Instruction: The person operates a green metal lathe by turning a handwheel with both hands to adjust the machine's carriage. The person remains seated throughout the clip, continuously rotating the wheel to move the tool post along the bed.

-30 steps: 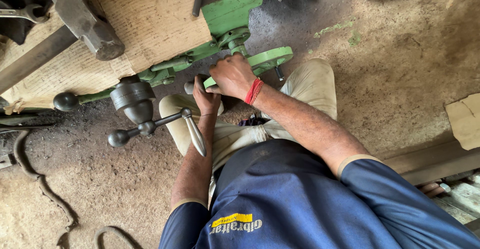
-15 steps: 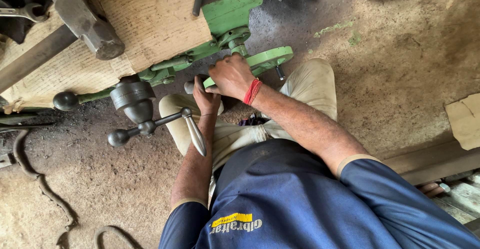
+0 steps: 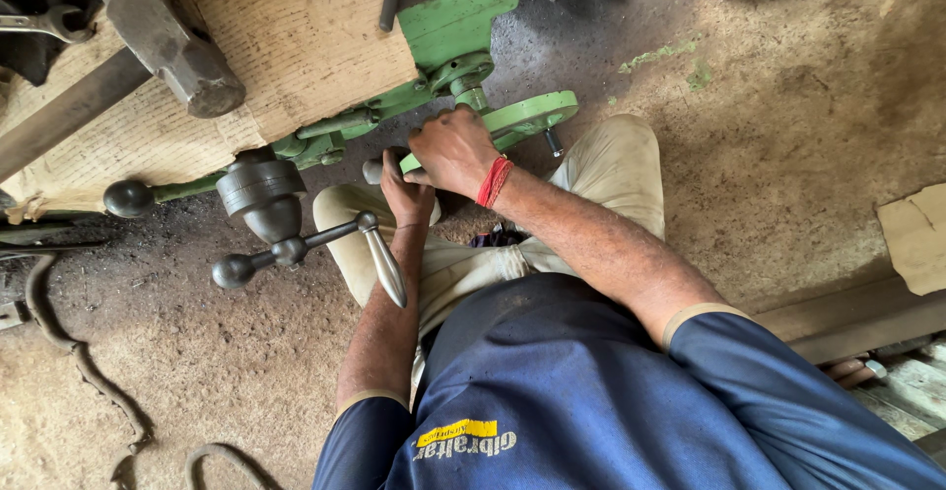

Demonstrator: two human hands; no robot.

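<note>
Place: a rough machine workshop.
Floor: packed dirt floor [image 3: 769, 155], dark with oil and grit.
Machinery: green cast-iron machine [image 3: 463, 27] with steel crank handles [image 3: 296, 248].
Tools: heavy sledgehammer [image 3: 158, 36] on burlap sacking [image 3: 296, 27].

Two hands, left hand [image 3: 406, 192] and right hand [image 3: 453, 150], one green handwheel [image 3: 527, 113], one crank handle [image 3: 305, 244], one hammer [image 3: 163, 32].

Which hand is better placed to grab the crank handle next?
Left, probably: the left hand, gripping a grey knob, is right beside the crank handle. The right hand sits farther off, by the green wheel.
</note>
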